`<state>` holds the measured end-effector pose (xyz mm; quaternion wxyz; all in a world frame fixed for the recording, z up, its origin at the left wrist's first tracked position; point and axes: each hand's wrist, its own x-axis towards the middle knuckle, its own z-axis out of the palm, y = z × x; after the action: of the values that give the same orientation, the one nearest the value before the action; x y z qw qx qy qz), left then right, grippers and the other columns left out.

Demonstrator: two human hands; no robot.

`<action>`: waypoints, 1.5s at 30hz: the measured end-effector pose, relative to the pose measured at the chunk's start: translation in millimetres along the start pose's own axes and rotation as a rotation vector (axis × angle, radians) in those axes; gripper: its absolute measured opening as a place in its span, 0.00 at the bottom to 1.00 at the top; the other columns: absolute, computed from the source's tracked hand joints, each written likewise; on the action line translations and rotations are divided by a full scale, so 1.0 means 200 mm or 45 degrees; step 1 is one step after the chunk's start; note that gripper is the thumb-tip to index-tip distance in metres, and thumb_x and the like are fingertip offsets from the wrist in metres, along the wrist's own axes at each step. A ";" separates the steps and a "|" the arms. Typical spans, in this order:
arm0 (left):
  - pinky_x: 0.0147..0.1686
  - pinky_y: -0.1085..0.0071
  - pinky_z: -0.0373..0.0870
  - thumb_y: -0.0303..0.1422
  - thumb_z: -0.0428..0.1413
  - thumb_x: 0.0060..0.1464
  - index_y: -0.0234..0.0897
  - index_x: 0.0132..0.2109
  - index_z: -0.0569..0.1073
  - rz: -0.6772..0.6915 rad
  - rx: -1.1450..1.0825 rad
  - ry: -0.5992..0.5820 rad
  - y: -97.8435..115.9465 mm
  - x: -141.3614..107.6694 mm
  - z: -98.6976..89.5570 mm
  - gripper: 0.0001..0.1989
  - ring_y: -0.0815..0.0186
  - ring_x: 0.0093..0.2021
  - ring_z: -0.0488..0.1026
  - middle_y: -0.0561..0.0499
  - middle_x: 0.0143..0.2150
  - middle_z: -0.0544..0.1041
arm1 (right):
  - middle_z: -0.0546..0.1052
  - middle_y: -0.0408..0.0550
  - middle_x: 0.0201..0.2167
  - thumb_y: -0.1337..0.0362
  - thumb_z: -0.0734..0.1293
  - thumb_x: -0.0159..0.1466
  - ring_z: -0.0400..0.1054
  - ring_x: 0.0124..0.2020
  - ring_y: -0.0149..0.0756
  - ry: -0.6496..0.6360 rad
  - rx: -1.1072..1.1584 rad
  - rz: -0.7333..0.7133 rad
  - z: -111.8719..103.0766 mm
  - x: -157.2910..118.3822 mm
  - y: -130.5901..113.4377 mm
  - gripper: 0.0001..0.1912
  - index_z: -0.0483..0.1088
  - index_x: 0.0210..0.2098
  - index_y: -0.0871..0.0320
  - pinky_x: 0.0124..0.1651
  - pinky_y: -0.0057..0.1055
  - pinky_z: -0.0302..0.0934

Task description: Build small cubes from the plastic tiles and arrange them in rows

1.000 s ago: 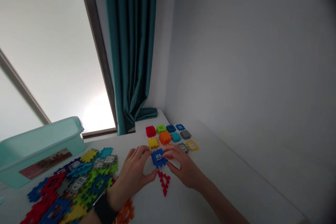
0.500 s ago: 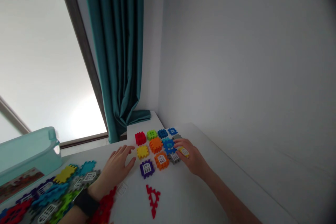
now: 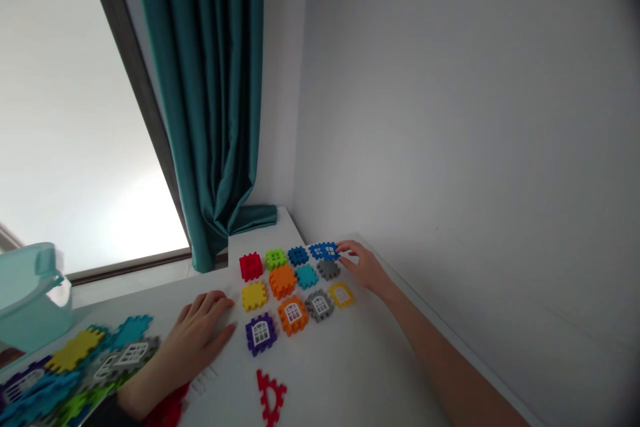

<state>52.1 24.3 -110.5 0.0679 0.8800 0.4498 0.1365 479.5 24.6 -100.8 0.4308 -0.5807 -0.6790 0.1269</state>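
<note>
At the back right of the rows, my right hand [image 3: 363, 267] pinches the edge of a blue window piece [image 3: 330, 251], which lies at or just above another blue piece. Below it are a grey stack [image 3: 329, 269] and a yellow window piece [image 3: 341, 294]. My left hand [image 3: 203, 330] rests on the table with fingers spread and nothing in it, left of a yellow stack [image 3: 255, 295] and a purple window piece [image 3: 261, 333]. Orange [image 3: 283, 281], red [image 3: 251, 267], green [image 3: 276, 258] and light blue [image 3: 307, 276] pieces sit between the hands.
A loose pile of mixed pieces [image 3: 75, 350] covers the left of the white table [image 3: 350, 373]. Behind it stands a teal bin [image 3: 30, 293]. A red triangular piece [image 3: 271, 397] lies near the front. A wall borders the right side; a green curtain [image 3: 215, 113] hangs behind.
My right hand has carried the blue window piece from over the light blue stack to the back right. My left hand has moved slightly left and down in view. The view has shifted too.
</note>
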 end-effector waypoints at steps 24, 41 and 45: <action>0.58 0.55 0.69 0.46 0.49 0.66 0.48 0.60 0.72 0.015 -0.027 0.026 0.02 -0.06 -0.03 0.20 0.52 0.60 0.69 0.46 0.61 0.73 | 0.81 0.47 0.43 0.68 0.70 0.58 0.73 0.48 0.44 -0.257 -0.017 0.048 0.11 0.24 0.28 0.16 0.78 0.45 0.52 0.57 0.44 0.64; 0.58 0.55 0.68 0.45 0.50 0.65 0.49 0.61 0.71 0.023 -0.006 0.018 0.02 -0.06 -0.02 0.20 0.51 0.60 0.69 0.47 0.61 0.73 | 0.82 0.46 0.47 0.68 0.69 0.58 0.72 0.51 0.44 -0.294 -0.039 -0.006 0.12 0.24 0.26 0.11 0.79 0.39 0.51 0.60 0.45 0.61; 0.58 0.55 0.68 0.46 0.50 0.65 0.49 0.61 0.71 0.016 -0.006 0.021 0.01 -0.06 -0.02 0.21 0.51 0.60 0.69 0.47 0.61 0.73 | 0.82 0.46 0.47 0.67 0.69 0.58 0.72 0.52 0.45 -0.293 -0.044 -0.009 0.12 0.24 0.26 0.11 0.79 0.40 0.51 0.60 0.45 0.61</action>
<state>46.4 12.8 -108.7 0.0655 0.8815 0.4444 0.1453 499.2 90.1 -129.1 0.3403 -0.5673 -0.7281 0.1796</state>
